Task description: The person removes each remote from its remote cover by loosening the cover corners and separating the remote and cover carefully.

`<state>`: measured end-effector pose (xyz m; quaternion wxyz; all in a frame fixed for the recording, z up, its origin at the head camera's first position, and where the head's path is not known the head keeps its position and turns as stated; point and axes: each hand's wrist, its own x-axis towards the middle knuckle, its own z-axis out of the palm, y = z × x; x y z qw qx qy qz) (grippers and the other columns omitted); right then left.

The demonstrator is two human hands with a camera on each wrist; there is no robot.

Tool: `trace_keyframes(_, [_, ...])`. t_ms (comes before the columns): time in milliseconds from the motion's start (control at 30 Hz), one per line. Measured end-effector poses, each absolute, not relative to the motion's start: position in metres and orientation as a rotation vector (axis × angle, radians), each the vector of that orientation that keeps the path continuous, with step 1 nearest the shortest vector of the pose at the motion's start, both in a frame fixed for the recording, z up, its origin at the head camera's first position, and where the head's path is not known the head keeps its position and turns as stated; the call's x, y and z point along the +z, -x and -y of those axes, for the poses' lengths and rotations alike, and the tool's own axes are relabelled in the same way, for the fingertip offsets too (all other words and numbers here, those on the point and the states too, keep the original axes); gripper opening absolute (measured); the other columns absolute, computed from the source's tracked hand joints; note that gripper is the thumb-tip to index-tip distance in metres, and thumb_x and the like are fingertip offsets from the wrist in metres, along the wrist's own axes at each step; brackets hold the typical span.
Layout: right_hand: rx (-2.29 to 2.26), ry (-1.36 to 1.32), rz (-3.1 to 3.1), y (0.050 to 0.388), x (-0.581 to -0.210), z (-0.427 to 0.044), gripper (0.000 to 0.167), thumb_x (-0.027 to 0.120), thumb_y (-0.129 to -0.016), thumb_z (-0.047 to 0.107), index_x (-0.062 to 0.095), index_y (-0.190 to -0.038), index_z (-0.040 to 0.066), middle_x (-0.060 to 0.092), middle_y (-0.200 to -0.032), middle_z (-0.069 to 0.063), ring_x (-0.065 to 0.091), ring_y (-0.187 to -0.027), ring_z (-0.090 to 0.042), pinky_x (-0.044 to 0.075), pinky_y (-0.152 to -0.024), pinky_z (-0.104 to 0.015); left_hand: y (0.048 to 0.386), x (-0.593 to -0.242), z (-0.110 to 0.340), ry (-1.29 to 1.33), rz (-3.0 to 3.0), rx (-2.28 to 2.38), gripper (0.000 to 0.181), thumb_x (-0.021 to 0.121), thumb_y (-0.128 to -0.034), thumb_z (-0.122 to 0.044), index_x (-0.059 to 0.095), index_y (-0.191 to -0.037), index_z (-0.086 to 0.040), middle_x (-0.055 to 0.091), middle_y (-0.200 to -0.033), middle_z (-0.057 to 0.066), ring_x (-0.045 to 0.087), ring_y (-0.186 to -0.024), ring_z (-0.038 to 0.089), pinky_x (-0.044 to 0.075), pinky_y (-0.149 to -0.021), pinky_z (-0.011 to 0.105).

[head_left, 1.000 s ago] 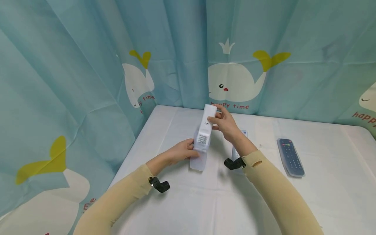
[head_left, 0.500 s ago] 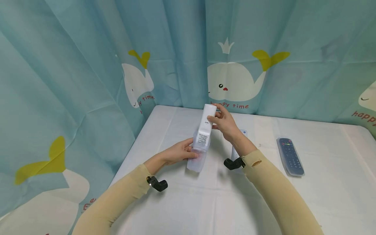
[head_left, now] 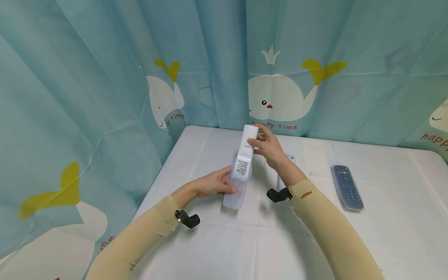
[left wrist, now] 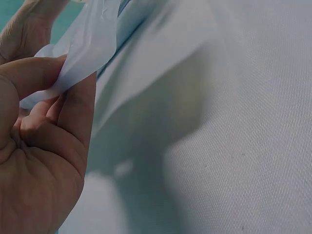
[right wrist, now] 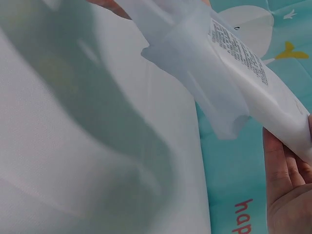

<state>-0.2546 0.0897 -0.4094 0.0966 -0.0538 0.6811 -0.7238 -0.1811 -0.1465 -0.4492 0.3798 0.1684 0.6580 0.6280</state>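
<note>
In the head view a white remote [head_left: 246,146], its back with a printed label facing up, is held tilted above the table. My right hand [head_left: 268,148] grips its upper end between thumb and fingers. A translucent sleeve [head_left: 235,196] covers the lower end, and my left hand [head_left: 213,182] pinches it. The left wrist view shows the thumb and fingers of my left hand [left wrist: 44,141] closed on the thin sleeve [left wrist: 92,46]. In the right wrist view the labelled part of the remote [right wrist: 265,95] lies beside the loose sleeve [right wrist: 200,73], with my right hand [right wrist: 290,190] at the far end.
A dark remote in a clear cover [head_left: 346,187] lies on the right of the white table [head_left: 395,217]. Another pale remote [head_left: 291,158] lies partly hidden under my right forearm. A blue curtain with whales [head_left: 224,66] hangs behind the table.
The lower end of the sleeve and my left fingers have shifted slightly toward the near edge and left. My right hand and the white remote have hardly moved.
</note>
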Motion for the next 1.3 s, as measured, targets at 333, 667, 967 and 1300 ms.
trace_keyframes(333, [-2.163,0.124,-2.025,0.255,-0.407,-0.091,0.064,0.066,-0.099,0.005,0.038,-0.156,0.017,0.058,-0.134,-0.016,0.059,-0.113,-0.026,0.057,-0.085,-0.038,0.183,-0.448,0.141,-0.384,-1.893,1.545,0.074,0.065,-0.0986,-0.002,0.027,-0.161,-0.013,0.064,-0.128,0.015,0.06,-0.118,0.027,0.053,-0.095,0.041])
trace_keyframes(667, [-2.247,0.136,-1.987,0.254,-0.407,-0.095,0.06,0.064,-0.1,0.001,0.041,-0.153,0.015,0.062,-0.125,-0.012,0.061,-0.108,-0.022,0.058,-0.079,-0.036,0.184,-0.448,0.138,-0.229,-2.066,1.572,0.066,0.069,-0.0986,-0.01,0.038,-0.156,-0.006,0.071,-0.117,0.013,0.066,-0.11,0.021,0.054,-0.096,0.041])
trace_keyframes(967, [-2.262,0.136,-1.966,0.253,-0.408,-0.095,0.06,0.064,-0.1,0.002,0.041,-0.154,0.014,0.061,-0.126,-0.012,0.06,-0.108,-0.022,0.058,-0.079,-0.035,0.181,-0.446,0.147,-0.365,-1.945,1.562,0.073,0.063,-0.1011,-0.004,0.025,-0.163,-0.009,0.068,-0.124,0.015,0.062,-0.114,0.019,0.053,-0.096,0.037])
trace_keyframes(1300, [-2.251,0.13,-1.986,0.254,-0.407,-0.095,0.061,0.063,-0.1,0.002,0.04,-0.155,0.015,0.061,-0.123,-0.01,0.06,-0.108,-0.022,0.058,-0.08,-0.036,0.181,-0.447,0.149,-0.471,-1.842,1.442,0.097,0.07,-0.0964,-0.008,0.004,-0.166,-0.024,0.072,-0.105,0.011,0.065,-0.096,0.019,0.055,-0.082,0.035])
